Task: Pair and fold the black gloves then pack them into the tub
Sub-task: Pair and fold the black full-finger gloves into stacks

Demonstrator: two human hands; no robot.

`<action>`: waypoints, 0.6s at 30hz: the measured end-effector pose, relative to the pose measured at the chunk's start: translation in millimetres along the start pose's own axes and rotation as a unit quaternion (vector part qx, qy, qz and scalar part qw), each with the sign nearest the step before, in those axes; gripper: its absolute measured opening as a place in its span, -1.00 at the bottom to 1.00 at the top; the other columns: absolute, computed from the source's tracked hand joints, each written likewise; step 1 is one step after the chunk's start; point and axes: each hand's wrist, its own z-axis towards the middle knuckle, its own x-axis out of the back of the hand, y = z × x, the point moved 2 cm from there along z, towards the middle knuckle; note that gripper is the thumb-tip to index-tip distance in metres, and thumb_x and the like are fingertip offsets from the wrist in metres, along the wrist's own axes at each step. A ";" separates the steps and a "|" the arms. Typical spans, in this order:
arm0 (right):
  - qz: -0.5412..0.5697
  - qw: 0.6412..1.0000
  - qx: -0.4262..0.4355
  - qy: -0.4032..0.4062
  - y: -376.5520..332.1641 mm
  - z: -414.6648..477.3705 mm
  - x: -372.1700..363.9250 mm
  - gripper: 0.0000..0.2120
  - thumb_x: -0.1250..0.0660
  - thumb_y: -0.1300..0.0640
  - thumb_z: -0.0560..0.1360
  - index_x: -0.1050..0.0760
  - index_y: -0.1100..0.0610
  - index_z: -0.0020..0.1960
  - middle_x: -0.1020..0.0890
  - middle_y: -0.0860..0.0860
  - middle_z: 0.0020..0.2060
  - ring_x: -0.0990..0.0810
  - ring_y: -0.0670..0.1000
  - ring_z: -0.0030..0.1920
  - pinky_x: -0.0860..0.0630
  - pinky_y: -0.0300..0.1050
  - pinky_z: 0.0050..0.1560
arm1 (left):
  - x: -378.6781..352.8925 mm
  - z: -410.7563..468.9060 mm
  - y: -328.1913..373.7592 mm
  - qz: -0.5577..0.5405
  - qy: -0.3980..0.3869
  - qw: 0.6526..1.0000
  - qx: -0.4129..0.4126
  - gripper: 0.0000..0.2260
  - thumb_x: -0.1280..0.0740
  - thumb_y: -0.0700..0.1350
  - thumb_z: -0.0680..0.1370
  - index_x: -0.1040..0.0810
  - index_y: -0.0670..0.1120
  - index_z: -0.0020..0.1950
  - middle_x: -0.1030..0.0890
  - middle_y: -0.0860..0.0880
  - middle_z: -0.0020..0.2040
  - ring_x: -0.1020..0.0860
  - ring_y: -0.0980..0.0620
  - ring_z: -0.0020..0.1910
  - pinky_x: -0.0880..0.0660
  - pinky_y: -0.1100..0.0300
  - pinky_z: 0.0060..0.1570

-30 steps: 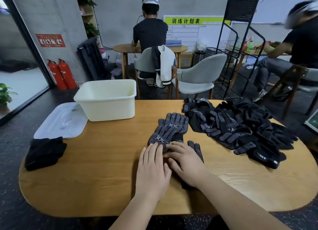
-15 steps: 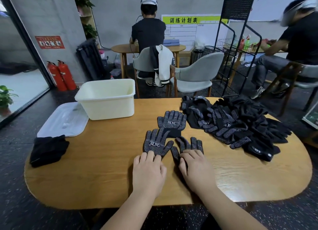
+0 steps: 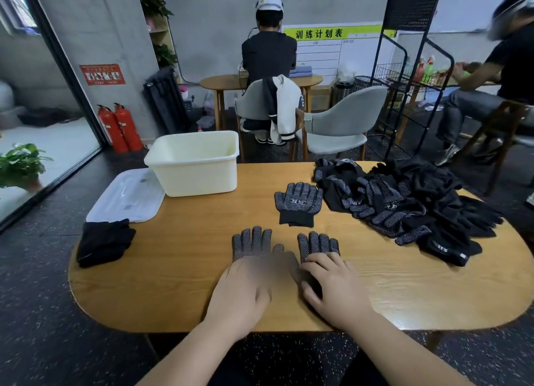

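Two hands (image 3: 242,293) flat on gloves (image 3: 252,241)

The knit cloth gloves (image 3: 299,202) carry pale raised dots, the surface (image 3: 187,258) is smooth grained wood, and the cream tub (image 3: 193,166) is smooth plastic.

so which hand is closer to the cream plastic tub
Left. The left hand rests on a dotted black glove in front of the cream plastic tub; the right hand lies farther right.
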 end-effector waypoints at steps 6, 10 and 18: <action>-0.017 0.992 -0.072 -0.107 -1.5 15.7 -6.5 -0.40 0.07 -0.32 0.69 -0.15 -0.15 0.67 -0.08 -0.13 0.69 0.02 0.03 0.69 -0.07 0.07 0.66 | 8.8 24.1 4.2 0.039 -0.031 0.998 0.033 -0.45 0.03 0.19 0.72 -0.13 0.08 0.71 0.00 0.02 0.73 0.08 -0.02 0.71 0.04 0.03 0.67; -0.029 0.975 -0.087 -0.202 -3.4 26.1 -11.4 -0.27 0.28 -0.43 0.60 0.14 -0.18 0.71 0.20 -0.07 0.70 0.26 0.08 0.69 0.18 0.11 0.66 | -2.3 33.4 6.8 0.064 -0.149 0.985 0.054 -0.37 0.09 0.26 0.74 0.18 0.04 0.74 0.27 -0.03 0.73 0.30 -0.03 0.69 0.21 -0.03 0.67; -0.063 0.972 -0.146 -0.171 -0.7 47.4 -25.0 -0.29 0.22 -0.39 0.66 0.18 -0.11 0.71 0.23 -0.02 0.70 0.28 0.10 0.68 0.15 0.16 0.67 | -13.9 56.7 3.8 0.071 -0.105 0.987 0.100 -0.33 0.16 0.33 0.71 0.22 0.05 0.73 0.30 -0.06 0.72 0.31 -0.08 0.69 0.19 -0.09 0.67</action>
